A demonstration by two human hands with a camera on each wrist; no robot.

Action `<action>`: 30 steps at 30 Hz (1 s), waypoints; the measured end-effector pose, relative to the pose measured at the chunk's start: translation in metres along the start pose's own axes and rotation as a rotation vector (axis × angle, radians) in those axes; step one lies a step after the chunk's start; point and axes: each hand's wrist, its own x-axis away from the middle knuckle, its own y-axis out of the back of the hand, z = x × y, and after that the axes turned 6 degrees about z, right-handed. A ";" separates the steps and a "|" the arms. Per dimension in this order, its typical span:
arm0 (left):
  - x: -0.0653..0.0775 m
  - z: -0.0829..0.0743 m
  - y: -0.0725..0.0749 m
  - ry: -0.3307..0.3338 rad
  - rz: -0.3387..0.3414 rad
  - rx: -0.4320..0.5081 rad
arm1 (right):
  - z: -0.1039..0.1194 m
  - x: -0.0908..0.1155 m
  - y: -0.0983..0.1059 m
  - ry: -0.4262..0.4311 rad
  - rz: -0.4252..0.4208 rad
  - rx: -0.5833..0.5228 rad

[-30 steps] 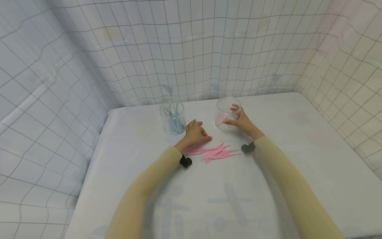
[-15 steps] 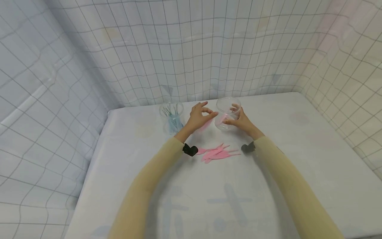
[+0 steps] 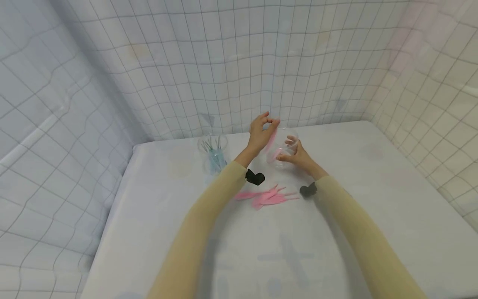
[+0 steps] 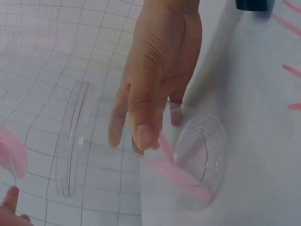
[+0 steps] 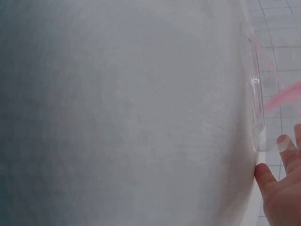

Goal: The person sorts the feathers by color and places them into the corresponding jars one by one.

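My left hand [image 3: 260, 131] pinches a pink feather [image 3: 271, 140] between thumb and fingertips, at the left side of a clear round jar [image 3: 281, 144]. In the left wrist view that feather [image 4: 11, 155] hangs over the fingertips at the left edge, level with the jar's open rim [image 4: 73, 139]. My right hand [image 3: 300, 158] grips the jar from the right, its thumb [image 4: 143, 117] in front and the other fingers behind the wall. Inside the jar lies another pink feather [image 4: 188, 183]. The right wrist view catches only part of the right hand [image 5: 284, 195] beside the jar's base [image 5: 256, 94].
Several pink feathers [image 3: 267, 197] lie in a loose pile in front of the jar. To the left stands a second clear jar holding blue feathers [image 3: 215, 161] with stems up. Gridded white cloth [image 3: 209, 74] surrounds the white table [image 3: 157, 216] at the back and sides.
My left hand has risen from the pink pile with a feather and moved right and back to the jar. The right hand keeps its hold. The head view has tilted slightly.
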 end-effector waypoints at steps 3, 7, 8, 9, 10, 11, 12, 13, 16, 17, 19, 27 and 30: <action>-0.006 -0.001 -0.007 -0.043 -0.038 0.026 | -0.010 -0.004 0.000 0.004 -0.009 -0.028; -0.012 0.001 -0.016 -0.064 -0.070 0.090 | -0.027 -0.010 0.000 0.000 -0.027 -0.025; -0.013 0.003 -0.018 -0.067 -0.079 0.108 | -0.031 -0.012 -0.001 -0.002 -0.033 -0.017; -0.014 0.005 -0.020 -0.065 -0.089 0.126 | -0.033 -0.012 -0.001 -0.002 -0.037 -0.006; -0.014 0.007 -0.022 -0.064 -0.104 0.145 | -0.035 -0.013 -0.002 0.002 -0.040 -0.001; -0.014 0.010 -0.023 -0.060 -0.111 0.157 | -0.037 -0.013 -0.002 0.006 -0.042 0.000; -0.013 0.013 -0.025 -0.059 -0.120 0.162 | -0.038 -0.014 -0.003 0.008 -0.045 0.002; -0.012 0.016 -0.026 -0.053 -0.125 0.164 | -0.039 -0.014 -0.003 0.008 -0.048 -0.001; -0.006 0.025 -0.029 -0.022 -0.123 0.130 | -0.041 -0.014 -0.005 0.008 -0.050 0.005; -0.004 0.028 -0.029 -0.012 -0.110 0.116 | -0.042 -0.014 -0.005 0.003 -0.052 0.005; 0.001 0.032 -0.027 0.002 -0.087 0.095 | -0.041 -0.013 -0.005 -0.007 -0.054 0.016; 0.011 0.043 -0.004 0.004 0.011 -0.097 | -0.016 -0.010 0.002 -0.007 -0.025 0.009; 0.023 0.050 0.006 -0.021 0.084 -0.229 | -0.010 -0.008 0.004 -0.008 -0.010 -0.010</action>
